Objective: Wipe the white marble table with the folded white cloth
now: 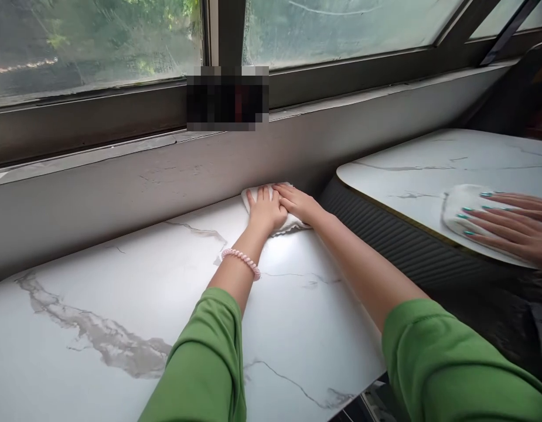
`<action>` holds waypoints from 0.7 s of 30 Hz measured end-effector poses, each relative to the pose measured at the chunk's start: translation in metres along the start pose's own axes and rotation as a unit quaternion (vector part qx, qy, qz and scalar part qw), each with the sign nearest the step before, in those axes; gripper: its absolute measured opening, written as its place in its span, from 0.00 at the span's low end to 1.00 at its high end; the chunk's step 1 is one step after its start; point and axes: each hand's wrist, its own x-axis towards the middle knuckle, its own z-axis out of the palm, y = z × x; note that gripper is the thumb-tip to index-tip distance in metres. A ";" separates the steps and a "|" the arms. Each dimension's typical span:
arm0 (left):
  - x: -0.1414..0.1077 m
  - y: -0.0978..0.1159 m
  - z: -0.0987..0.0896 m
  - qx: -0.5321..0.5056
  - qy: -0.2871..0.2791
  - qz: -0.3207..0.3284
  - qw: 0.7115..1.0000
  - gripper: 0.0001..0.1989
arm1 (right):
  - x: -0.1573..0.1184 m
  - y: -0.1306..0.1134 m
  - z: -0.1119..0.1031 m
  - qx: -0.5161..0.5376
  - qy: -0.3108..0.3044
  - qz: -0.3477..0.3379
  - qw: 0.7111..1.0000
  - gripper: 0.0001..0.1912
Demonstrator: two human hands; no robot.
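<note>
- Nearest, green sleeves [446, 357] are ending on the forearms, probably leaving the wrists free above the white, grey-veined worktop [297, 328].
- A pink coiled band [242, 258] is circling the left wrist, apparently sitting back where it is not hampering the palm.
- The left hand [267, 210] is lying flat, fingers spread, pressing on a white cloth [292, 224] rather than clutching it.
- The right hand [301, 206] is resting alongside, fingers extended and touching the left, seemingly adding pressure.
- The cloth is lying beneath both hands at the worktop's far edge, near the wall [165, 181], so both arms are stretching forward.
- Farther right, another person's hands [512, 231] are lying flat on a second cloth [456, 202].
- Beyond, windows [354, 29] are letting in daylight.
</note>
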 end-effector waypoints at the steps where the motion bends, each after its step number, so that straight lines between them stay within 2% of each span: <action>1: 0.002 -0.001 0.000 0.001 0.002 -0.002 1.000 0.28 | 0.002 0.001 0.000 0.002 -0.001 0.002 1.000 0.29; 7: -0.001 0.001 -0.002 0.011 0.007 -0.005 1.000 0.28 | 0.001 0.004 0.003 0.024 0.020 -0.004 1.000 0.28; 12: -0.020 0.014 -0.007 0.023 0.002 -0.014 1.000 0.29 | -0.018 0.001 -0.003 0.055 0.012 -0.005 0.998 0.29; 16: -0.040 0.035 -0.006 0.019 0.000 0.009 1.000 0.30 | -0.055 0.008 -0.010 0.098 0.015 0.013 0.995 0.29; 21: -0.077 0.073 -0.006 0.009 -0.014 0.050 0.999 0.31 | -0.122 0.017 -0.020 0.111 0.035 0.028 0.993 0.29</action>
